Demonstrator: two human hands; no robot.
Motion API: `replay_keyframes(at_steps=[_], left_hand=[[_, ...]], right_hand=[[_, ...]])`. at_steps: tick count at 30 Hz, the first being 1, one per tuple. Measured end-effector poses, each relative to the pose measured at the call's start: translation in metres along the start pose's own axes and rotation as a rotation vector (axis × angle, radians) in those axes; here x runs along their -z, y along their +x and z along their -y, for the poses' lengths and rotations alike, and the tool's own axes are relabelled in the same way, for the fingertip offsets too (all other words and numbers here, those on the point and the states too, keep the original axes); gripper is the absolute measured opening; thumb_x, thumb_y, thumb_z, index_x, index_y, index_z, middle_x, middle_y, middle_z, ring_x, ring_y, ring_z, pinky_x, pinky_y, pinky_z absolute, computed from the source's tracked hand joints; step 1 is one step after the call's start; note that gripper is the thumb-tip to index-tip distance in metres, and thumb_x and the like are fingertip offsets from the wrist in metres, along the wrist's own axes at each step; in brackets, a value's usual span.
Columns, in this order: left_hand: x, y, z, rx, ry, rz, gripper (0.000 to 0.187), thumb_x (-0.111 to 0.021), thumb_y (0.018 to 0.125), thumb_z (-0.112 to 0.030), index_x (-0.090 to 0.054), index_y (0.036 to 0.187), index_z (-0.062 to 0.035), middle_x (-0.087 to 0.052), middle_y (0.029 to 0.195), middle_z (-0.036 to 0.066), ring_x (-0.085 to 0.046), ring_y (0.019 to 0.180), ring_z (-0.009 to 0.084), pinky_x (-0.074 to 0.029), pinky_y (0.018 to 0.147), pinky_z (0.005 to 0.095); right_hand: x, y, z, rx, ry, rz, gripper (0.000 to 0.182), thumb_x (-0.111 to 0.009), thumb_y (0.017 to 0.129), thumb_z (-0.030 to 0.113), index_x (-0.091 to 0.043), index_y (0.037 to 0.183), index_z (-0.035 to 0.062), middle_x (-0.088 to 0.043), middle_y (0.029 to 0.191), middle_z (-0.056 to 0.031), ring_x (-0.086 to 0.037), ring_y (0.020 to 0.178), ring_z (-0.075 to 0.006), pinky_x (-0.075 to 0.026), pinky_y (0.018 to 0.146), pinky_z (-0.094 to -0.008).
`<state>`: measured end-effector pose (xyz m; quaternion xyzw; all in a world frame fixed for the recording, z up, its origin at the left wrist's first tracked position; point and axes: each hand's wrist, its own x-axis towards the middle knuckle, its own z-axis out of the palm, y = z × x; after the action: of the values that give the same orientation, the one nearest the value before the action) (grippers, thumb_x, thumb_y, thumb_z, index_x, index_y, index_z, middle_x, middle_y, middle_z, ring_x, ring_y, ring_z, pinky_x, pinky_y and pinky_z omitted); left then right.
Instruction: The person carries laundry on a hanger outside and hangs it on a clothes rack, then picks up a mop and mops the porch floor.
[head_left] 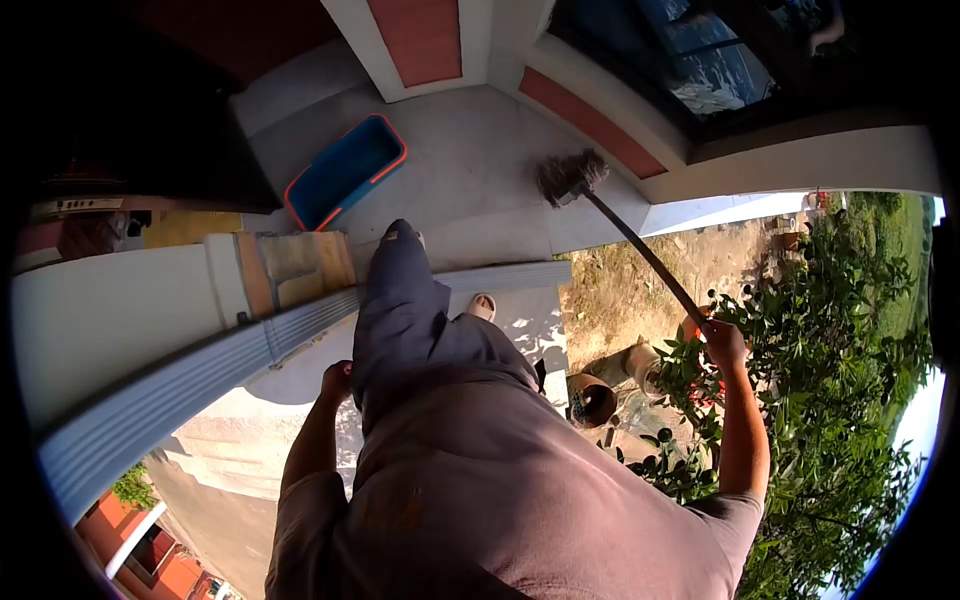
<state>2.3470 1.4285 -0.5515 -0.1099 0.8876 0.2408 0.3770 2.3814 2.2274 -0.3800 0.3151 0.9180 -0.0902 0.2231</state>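
My right hand is wrapped round the end of a mop's long dark handle. At the handle's far end, the mop's stringy grey-brown head rests on the pale floor close to the wall and looks slightly blurred. Down by my thigh, my left hand is closed, its fingers curled and partly hidden; whether anything is in it I cannot make out. A blue rectangular bucket with an orange rim and handle stands on the floor ahead of my foot, apart from both hands.
My forward foot is on the porch floor; the other is on a lower level behind a ridged step edge. A low white wall lies left. At right are a window, clay pots and a leafy tree.
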Motion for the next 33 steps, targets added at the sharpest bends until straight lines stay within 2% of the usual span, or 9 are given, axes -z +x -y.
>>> replay_keyframes(at_steps=[4,8,11,16,23,25,28,30,33], left_hand=[[0.006,0.034,0.007,-0.036,-0.048,-0.018,0.033,-0.07,0.081,-0.034,-0.067,0.096,-0.0047,-0.069,0.088,0.012,-0.066,0.084,0.0254,-0.051,0.075,0.035],[0.029,0.066,-0.007,-0.004,-0.086,-0.001,0.04,-0.071,0.08,-0.038,-0.066,0.099,-0.0035,-0.068,0.088,0.013,-0.066,0.086,0.0275,-0.051,0.077,0.0365],[0.051,0.097,-0.018,0.017,-0.128,0.066,0.043,-0.068,0.081,-0.04,-0.066,0.102,-0.0026,-0.069,0.094,0.016,-0.066,0.09,0.0282,-0.051,0.079,0.0375],[0.085,0.14,0.004,0.097,-0.326,0.031,0.033,-0.072,0.08,-0.024,-0.065,0.102,0.0002,-0.069,0.09,0.015,-0.067,0.086,0.0236,-0.052,0.077,0.0336],[0.105,0.205,0.068,0.182,-0.524,0.071,0.029,-0.068,0.084,-0.024,-0.064,0.1,0.0006,-0.068,0.086,0.012,-0.064,0.081,0.0173,-0.051,0.074,0.0318],[0.097,0.234,0.085,0.15,-0.571,0.099,0.028,-0.067,0.085,-0.024,-0.063,0.097,0.0004,-0.067,0.085,0.011,-0.064,0.081,0.0176,-0.05,0.074,0.0323],[0.108,0.265,0.06,0.192,-0.594,0.127,0.025,-0.067,0.086,-0.023,-0.062,0.095,-0.0003,-0.066,0.083,0.009,-0.062,0.08,0.0173,-0.049,0.074,0.0316],[0.124,0.276,0.031,0.18,-0.634,0.124,0.025,-0.067,0.086,-0.023,-0.062,0.096,-0.0005,-0.066,0.083,0.009,-0.062,0.08,0.0168,-0.049,0.074,0.031],[0.167,0.278,-0.033,0.235,-0.606,0.142,0.028,-0.068,0.085,-0.024,-0.062,0.098,0.0004,-0.066,0.087,0.009,-0.062,0.081,0.0158,-0.049,0.075,0.0303]], right_hand=[[-0.002,0.036,0.146,0.055,0.06,0.009,0.032,-0.053,0.087,0.043,-0.07,0.103,0.0221,-0.068,0.089,-0.0141,-0.065,0.084,-0.0364,-0.051,0.073,-0.0443],[-0.023,0.107,0.29,0.192,0.029,0.018,0.03,-0.053,0.088,0.042,-0.067,0.095,0.0169,-0.068,0.091,-0.0154,-0.063,0.089,-0.0382,-0.05,0.077,-0.0478],[-0.053,0.172,0.387,0.248,-0.024,0.013,0.029,-0.053,0.089,0.04,-0.068,0.094,0.0151,-0.069,0.094,-0.0132,-0.064,0.093,-0.0345,-0.051,0.081,-0.0444],[-0.093,0.267,0.47,0.117,-0.201,0.161,0.031,-0.053,0.09,0.041,-0.071,0.101,0.0175,-0.069,0.102,-0.0114,-0.065,0.099,-0.0308,-0.051,0.087,-0.0417],[-0.038,0.25,0.324,-0.152,-0.342,0.215,0.032,-0.052,0.089,0.045,-0.07,0.101,0.0218,-0.068,0.102,-0.0107,-0.064,0.099,-0.0321,-0.049,0.084,-0.0447],[-0.02,0.233,0.286,-0.254,-0.5,0.179,0.034,-0.053,0.09,0.041,-0.07,0.102,0.0148,-0.069,0.1,-0.0141,-0.066,0.097,-0.0313,-0.051,0.084,-0.044],[-0.008,0.226,0.261,-0.406,-0.614,0.089,0.025,-0.061,0.086,0.028,-0.072,0.094,0.0066,-0.07,0.095,-0.0144,-0.068,0.091,-0.0297,-0.054,0.081,-0.0392],[0.03,0.199,0.283,-0.392,-0.701,0.195,0.024,-0.062,0.085,0.028,-0.072,0.092,0.007,-0.071,0.092,-0.0149,-0.068,0.089,-0.0292,-0.053,0.077,-0.0409],[0.064,0.15,0.235,-0.43,-0.613,0.069,0.03,-0.062,0.082,0.032,-0.072,0.089,0.0049,-0.07,0.088,-0.0167,-0.067,0.086,-0.0306,-0.051,0.076,-0.0442]])
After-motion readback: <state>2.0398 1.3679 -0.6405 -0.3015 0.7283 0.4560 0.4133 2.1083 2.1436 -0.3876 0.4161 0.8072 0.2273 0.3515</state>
